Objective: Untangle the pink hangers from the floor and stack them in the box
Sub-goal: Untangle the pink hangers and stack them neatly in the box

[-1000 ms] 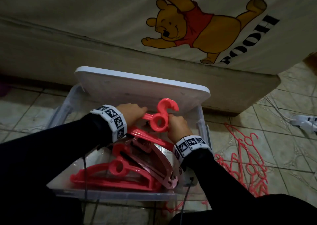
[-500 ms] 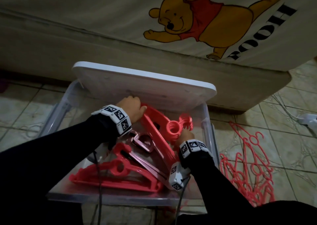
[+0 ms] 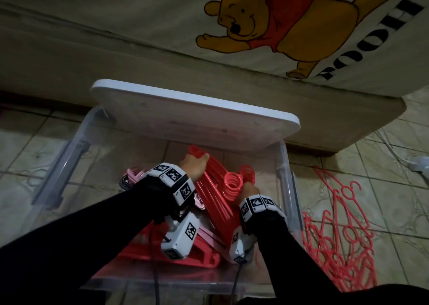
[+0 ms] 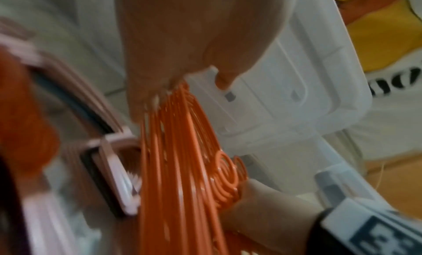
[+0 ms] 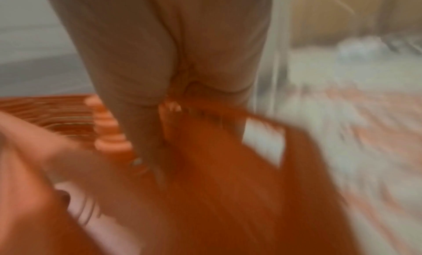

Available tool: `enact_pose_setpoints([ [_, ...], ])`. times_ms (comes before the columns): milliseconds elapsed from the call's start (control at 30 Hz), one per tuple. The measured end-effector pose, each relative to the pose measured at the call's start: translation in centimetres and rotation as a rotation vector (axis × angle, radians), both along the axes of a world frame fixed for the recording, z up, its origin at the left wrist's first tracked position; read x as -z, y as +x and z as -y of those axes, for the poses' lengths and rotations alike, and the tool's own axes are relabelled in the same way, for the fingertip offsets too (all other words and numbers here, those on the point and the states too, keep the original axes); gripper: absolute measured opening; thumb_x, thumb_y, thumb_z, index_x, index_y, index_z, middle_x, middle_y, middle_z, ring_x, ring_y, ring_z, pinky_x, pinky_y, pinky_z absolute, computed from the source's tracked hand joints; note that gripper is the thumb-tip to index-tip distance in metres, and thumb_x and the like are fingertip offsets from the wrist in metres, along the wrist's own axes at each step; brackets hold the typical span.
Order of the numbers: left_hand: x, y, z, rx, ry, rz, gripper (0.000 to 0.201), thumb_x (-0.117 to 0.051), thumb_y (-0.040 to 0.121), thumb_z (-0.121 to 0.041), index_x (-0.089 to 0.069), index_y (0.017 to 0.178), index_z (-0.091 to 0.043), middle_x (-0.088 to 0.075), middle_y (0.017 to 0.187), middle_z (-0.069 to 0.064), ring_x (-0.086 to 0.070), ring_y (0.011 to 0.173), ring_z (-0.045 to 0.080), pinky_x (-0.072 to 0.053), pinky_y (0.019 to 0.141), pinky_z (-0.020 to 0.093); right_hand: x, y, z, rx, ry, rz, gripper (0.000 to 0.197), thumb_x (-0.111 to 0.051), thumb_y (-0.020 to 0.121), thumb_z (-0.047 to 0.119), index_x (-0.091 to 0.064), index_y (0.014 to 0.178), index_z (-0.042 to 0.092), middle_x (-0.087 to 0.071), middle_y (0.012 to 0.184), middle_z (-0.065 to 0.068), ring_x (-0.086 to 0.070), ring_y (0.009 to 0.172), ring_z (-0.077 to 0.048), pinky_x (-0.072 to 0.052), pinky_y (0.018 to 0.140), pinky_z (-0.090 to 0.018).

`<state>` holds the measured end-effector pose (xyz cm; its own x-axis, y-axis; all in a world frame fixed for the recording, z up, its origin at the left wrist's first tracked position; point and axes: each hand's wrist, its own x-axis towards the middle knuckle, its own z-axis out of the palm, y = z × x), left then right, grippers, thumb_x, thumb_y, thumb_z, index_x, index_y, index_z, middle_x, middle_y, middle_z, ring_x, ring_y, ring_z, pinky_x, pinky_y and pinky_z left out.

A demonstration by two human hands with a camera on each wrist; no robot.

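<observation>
At the far left, the tiled floor (image 3: 27, 146) ran under the clear plastic box (image 3: 58, 165), whose white lid (image 3: 195, 116) leaned across its back edge against the bed (image 3: 116, 56) behind. Inside the box, toward its left, a few pale pink hangers (image 3: 134, 174) lay with their hooks up, and below them a flat pile of stacked coral-pink hangers (image 3: 148, 249) rested on the bottom near the front wall.

The left hand (image 3: 193, 167) reached in from a black sleeve and gripped the far end of a bundle of pink hangers (image 3: 216, 195); the left wrist view showed its fingers (image 4: 141, 89) curled onto the top of the bundle's shoulders. The bundle stood on edge, tilted, running from the back of the box toward its front right, over the flat pile.

The right hand (image 3: 249, 189) held the bundle just under its ringed hooks, beside the right wall. The right wrist view was badly blurred, yet it showed the fingers bent down around the plastic, so that hand was clasping the bundle as well.

Right of the box, a tangle of thin pink hangers (image 3: 336, 239) sprawled on the floor, apart from the box. Farther right, a white power strip (image 3: 420, 163) with cables lay at the edge of the head view.
</observation>
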<state>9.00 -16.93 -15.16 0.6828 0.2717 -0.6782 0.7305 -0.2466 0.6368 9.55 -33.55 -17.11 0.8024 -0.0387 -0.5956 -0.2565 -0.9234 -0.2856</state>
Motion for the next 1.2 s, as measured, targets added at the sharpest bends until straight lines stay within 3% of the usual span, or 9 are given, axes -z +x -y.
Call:
enact_pose_setpoints([
  [100,-0.1,-0.5,0.4,-0.113,-0.048,-0.035,0.072,-0.036,0.097,-0.052,-0.039,0.14,0.006,-0.043,0.142,0.025,-0.041,0.132,0.038,-0.032,0.11,0.041,-0.6,0.1,0.2,-0.028,-0.017,0.068,0.024,-0.048,0.097,0.03,-0.061,0.097,0.01,-0.059,0.072,0.0,-0.055,0.057,-0.012,-0.039,0.059,-0.021],
  [233,-1.0,-1.7,1.9,-0.07,-0.276,-0.043,0.072,-0.017,0.101,-0.052,-0.037,0.142,0.003,-0.038,0.145,0.027,-0.037,0.136,0.037,-0.027,0.114,0.043,-2.9,0.4,0.2,-0.104,-0.006,-0.053,0.024,-0.055,0.094,0.024,-0.062,0.11,0.007,-0.067,0.106,-0.01,-0.065,0.095,-0.023,-0.045,0.072,-0.024],
  [400,-1.7,-3.2,4.4,-0.104,-0.37,-0.124,0.073,-0.016,0.1,-0.054,-0.022,0.149,0.0,-0.024,0.152,0.027,-0.028,0.14,0.036,-0.023,0.115,0.043,-3.2,0.8,0.1,-0.09,0.016,-0.265,0.051,-0.052,0.091,0.043,-0.054,0.126,0.006,-0.059,0.125,-0.015,-0.058,0.111,-0.028,-0.045,0.098,-0.032],
  [567,-1.6,-3.1,5.4,-0.293,-0.537,-0.143,0.075,-0.032,0.095,-0.059,-0.038,0.14,0.0,-0.053,0.13,0.027,-0.06,0.1,0.037,-0.04,0.079,0.034,0.1,0.2,0.8,-0.268,-0.045,-0.258,0.095,-0.081,0.061,0.054,-0.042,0.135,0.011,-0.057,0.13,-0.01,-0.058,0.112,-0.024,-0.046,0.094,-0.032],
  [733,-1.3,-2.3,4.8,-0.275,-0.576,-0.141,0.087,-0.032,0.089,-0.07,-0.026,0.148,-0.006,-0.044,0.14,0.025,-0.043,0.129,0.041,-0.041,0.097,0.046,3.7,-0.3,1.4,-0.175,-0.054,0.087,0.056,-0.073,0.076,0.036,-0.045,0.118,0.013,-0.056,0.074,0.006,-0.055,0.063,-0.013,-0.039,0.062,-0.022],
  [800,-1.2,-2.4,4.3,-0.211,-0.482,-0.125,0.079,-0.029,0.093,-0.065,-0.032,0.145,-0.005,-0.055,0.124,0.022,-0.052,0.119,0.036,-0.045,0.083,0.038,4.3,-0.1,1.4,-0.188,-0.084,0.153,0.047,-0.072,0.076,0.032,-0.047,0.113,0.015,-0.058,0.074,0.006,-0.052,0.057,-0.01,-0.036,0.057,-0.02],
  [900,-0.9,-2.3,3.8,-0.184,-0.38,-0.088,0.074,-0.028,0.096,-0.06,-0.04,0.14,-0.001,-0.05,0.136,0.021,-0.049,0.125,0.035,-0.04,0.103,0.04,4.6,-0.2,1.4,-0.193,-0.081,0.15,0.041,-0.076,0.07,0.028,-0.043,0.094,0.022,-0.057,0.072,0.01,-0.046,0.05,-0.002,-0.039,0.055,-0.02],
  [1100,-0.7,-1.8,4.0,-0.347,-0.381,-0.047,0.079,-0.037,0.093,-0.061,-0.037,0.141,0.001,-0.047,0.138,0.024,-0.047,0.126,0.039,-0.035,0.109,0.046,2.9,0.8,0.8,-0.111,0.009,-0.121,0.067,-0.082,0.071,0.021,-0.044,0.124,0.008,-0.064,0.116,-0.01,-0.064,0.097,-0.022,-0.045,0.075,-0.024],
  [1200,-1.1,-1.4,4.5,-0.427,-0.535,-0.001,0.075,-0.046,0.092,-0.058,-0.041,0.138,0.0,-0.054,0.131,0.023,-0.053,0.12,0.037,-0.039,0.107,0.046,3.0,0.0,1.0,-0.103,-0.002,-0.051,0.063,-0.079,0.073,0.026,-0.047,0.123,0.008,-0.064,0.111,-0.006,-0.064,0.097,-0.022,-0.044,0.075,-0.023],
])
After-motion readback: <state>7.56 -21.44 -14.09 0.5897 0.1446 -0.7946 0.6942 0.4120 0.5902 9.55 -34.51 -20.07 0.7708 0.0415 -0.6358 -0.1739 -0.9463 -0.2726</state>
